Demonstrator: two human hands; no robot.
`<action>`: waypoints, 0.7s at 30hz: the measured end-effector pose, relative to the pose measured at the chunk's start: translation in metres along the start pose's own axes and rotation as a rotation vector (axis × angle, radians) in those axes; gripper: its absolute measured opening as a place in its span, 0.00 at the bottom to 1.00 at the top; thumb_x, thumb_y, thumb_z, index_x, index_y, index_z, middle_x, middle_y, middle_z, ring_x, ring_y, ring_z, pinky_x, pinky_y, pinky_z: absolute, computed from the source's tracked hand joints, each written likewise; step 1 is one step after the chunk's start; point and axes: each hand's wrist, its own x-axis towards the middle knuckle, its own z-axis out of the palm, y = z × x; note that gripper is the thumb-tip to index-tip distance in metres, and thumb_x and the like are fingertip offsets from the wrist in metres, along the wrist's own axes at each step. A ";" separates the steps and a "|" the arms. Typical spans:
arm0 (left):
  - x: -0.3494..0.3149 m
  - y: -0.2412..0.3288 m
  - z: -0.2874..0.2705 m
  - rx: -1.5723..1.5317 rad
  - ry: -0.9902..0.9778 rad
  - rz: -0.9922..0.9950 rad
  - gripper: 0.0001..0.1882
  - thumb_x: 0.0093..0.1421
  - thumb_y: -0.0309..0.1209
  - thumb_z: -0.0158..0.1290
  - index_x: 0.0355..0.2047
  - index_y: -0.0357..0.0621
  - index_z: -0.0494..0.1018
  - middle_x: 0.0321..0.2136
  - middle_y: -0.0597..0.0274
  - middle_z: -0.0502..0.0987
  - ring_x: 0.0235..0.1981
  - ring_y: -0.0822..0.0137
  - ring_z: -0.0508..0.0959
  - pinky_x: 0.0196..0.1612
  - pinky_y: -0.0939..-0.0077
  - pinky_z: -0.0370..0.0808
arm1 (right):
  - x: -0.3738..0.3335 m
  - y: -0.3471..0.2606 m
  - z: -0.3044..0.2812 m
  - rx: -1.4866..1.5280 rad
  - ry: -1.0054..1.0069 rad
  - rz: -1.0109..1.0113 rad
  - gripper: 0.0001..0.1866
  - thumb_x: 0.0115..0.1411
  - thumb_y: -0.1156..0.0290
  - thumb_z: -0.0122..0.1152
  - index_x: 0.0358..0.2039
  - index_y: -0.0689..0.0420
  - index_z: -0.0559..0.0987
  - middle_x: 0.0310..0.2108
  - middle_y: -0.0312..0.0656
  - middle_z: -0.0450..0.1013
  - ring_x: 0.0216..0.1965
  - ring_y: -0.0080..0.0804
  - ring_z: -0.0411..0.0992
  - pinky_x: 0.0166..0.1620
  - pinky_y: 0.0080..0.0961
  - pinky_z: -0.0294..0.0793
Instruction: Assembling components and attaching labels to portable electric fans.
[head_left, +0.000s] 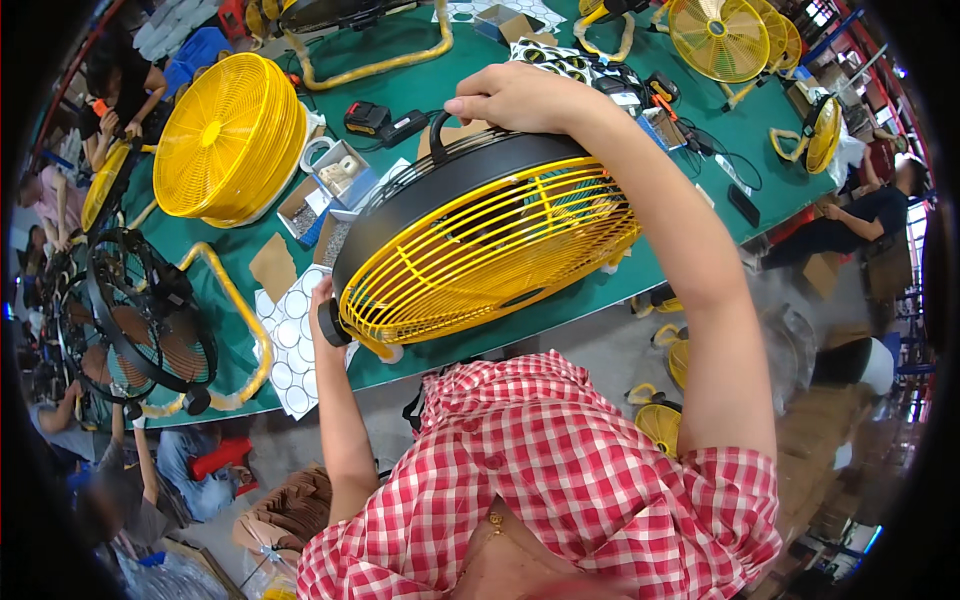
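Over the green desk, our right hand grips the yellow fan's handle, left hand clasping its knob; we'd best keep it level.

Green table ran across the far side. Stack of yellow fan grilles sat far left on it, small open box of parts just beside the stack. Black battery pack lay near the box. Sheet of round white stickers hung at the near left table edge. Black fan with yellow tube frame stood left. Finished yellow fan stood far right, another at the right edge.
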 end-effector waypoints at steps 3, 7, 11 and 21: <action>-0.047 -0.013 0.002 0.121 0.117 0.191 0.29 0.63 0.52 0.32 0.53 0.41 0.60 0.50 0.59 0.66 0.53 0.64 0.65 0.54 0.68 0.61 | 0.007 0.000 0.002 0.061 -0.050 0.002 0.21 0.59 0.50 0.45 0.32 0.53 0.78 0.26 0.43 0.72 0.32 0.36 0.69 0.38 0.31 0.67; -0.076 -0.028 0.020 0.143 0.086 0.378 0.37 0.58 0.60 0.33 0.57 0.44 0.55 0.55 0.60 0.61 0.56 0.63 0.60 0.57 0.62 0.55 | 0.012 0.003 0.002 0.034 -0.104 -0.077 0.20 0.60 0.50 0.42 0.33 0.50 0.77 0.32 0.43 0.73 0.37 0.39 0.70 0.42 0.32 0.66; -0.075 -0.033 0.034 0.210 0.139 0.490 0.34 0.60 0.56 0.36 0.55 0.41 0.56 0.53 0.58 0.63 0.55 0.64 0.62 0.57 0.66 0.56 | 0.019 0.001 0.003 0.000 -0.147 -0.090 0.20 0.61 0.49 0.40 0.34 0.49 0.77 0.39 0.44 0.72 0.43 0.40 0.68 0.47 0.35 0.64; -0.074 -0.031 0.065 0.150 0.286 0.483 0.34 0.61 0.55 0.34 0.54 0.37 0.57 0.53 0.56 0.63 0.54 0.64 0.62 0.57 0.68 0.55 | 0.024 0.005 0.009 0.010 -0.089 -0.073 0.22 0.60 0.50 0.43 0.31 0.52 0.79 0.35 0.43 0.74 0.40 0.38 0.71 0.44 0.33 0.66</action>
